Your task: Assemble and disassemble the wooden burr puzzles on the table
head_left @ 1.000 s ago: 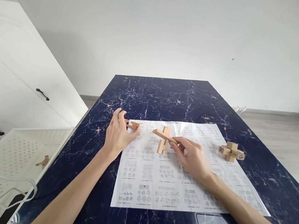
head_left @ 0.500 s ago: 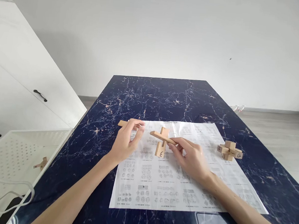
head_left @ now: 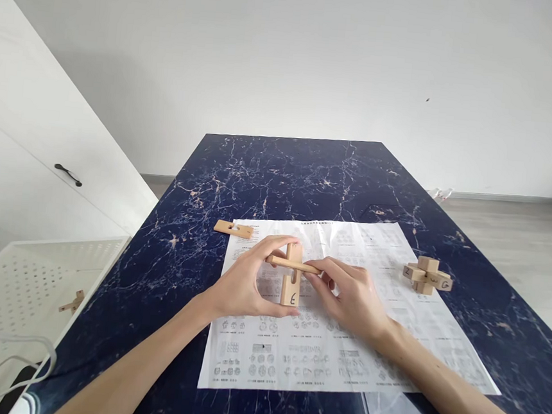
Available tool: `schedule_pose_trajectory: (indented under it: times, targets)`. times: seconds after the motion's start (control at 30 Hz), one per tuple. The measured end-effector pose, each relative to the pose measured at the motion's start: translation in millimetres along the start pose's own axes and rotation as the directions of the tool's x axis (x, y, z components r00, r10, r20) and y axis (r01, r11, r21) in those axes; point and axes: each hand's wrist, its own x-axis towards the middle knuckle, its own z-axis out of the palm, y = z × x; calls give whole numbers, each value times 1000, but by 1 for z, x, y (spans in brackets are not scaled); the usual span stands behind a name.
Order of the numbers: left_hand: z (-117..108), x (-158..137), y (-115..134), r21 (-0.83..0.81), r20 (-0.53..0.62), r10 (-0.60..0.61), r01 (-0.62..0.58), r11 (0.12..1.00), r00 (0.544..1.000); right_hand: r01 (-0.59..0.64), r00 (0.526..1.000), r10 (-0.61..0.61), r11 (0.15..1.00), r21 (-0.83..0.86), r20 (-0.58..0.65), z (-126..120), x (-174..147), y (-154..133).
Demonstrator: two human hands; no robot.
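Note:
Two flat wooden puzzle pieces are joined in a cross above the printed sheet (head_left: 313, 358). The upright piece (head_left: 289, 295) has notches and a dark letter at its lower end. Through it runs the crosswise piece (head_left: 281, 262), seen nearly edge-on. My left hand (head_left: 237, 284) spans the upright piece, with fingers at its top and the thumb under its bottom end. My right hand (head_left: 350, 294) pinches the right end of the crosswise piece. A third notched wooden piece (head_left: 242, 232) lies at the sheet's upper left corner, partly over the table.
An interlocked wooden block puzzle (head_left: 427, 264) with letters rests at the sheet's right edge. The dark blue marbled table (head_left: 279, 175) extends behind the sheet. At left stand a white perforated cart (head_left: 23, 275), holding a small wooden piece (head_left: 72, 302) and a cable, and a white cabinet (head_left: 24, 101).
My left hand has moved right and down from beside the loose piece and closed on the upright puzzle piece. The joined pieces have turned more upright. My right hand keeps its pinch.

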Motion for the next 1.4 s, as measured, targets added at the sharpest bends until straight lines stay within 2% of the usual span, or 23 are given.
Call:
schedule_pose_trajectory:
  times: [0.13,0.3,0.63,0.7,0.77,0.83,0.87,0.9,0.97,1.1,1.27,1.4]
  targets:
    - [1,0,0,36,7,-12,12,999,1000,-13,1000,13,1000,-19,-6,0,0,0]
    - [2,1,4,-38,43,-27,29,999,999,-28,1000,28,999,-31,5,-1,0,2]
    - [5,1,6,-131,38,-35,40,991,999,-71,996,66,993,-91,-59,0,0,1]
    - [8,0,6,-168,-14,-20,17,986,1000,-65,994,55,992,-107,-96,0,1,3]
    - [10,-1,7,-182,-146,-49,22,983,988,-56,990,39,990,-126,-137,-1,1,4]
    - [12,-1,9,-165,-272,-131,88,982,953,-39,987,15,989,-143,-162,-2,1,4]
    - [12,0,10,-152,-291,-177,137,979,940,-21,987,-3,988,-150,-162,-2,2,3]
    - [13,0,12,-140,-275,-216,183,973,937,1,987,-27,987,-159,-158,-2,2,1]
    - [14,1,15,-139,-174,-263,240,961,949,56,986,-84,982,-181,-147,-2,3,-3]
    - [17,0,18,-272,-44,-257,236,933,965,152,976,-184,957,-247,-114,-2,4,-9]
    - [22,0,17,-340,-7,-232,216,915,973,184,969,-222,942,-280,-110,-1,4,-8]
    - [25,2,15,-352,-9,-241,222,909,971,146,973,-191,943,-299,-127,1,4,-9]
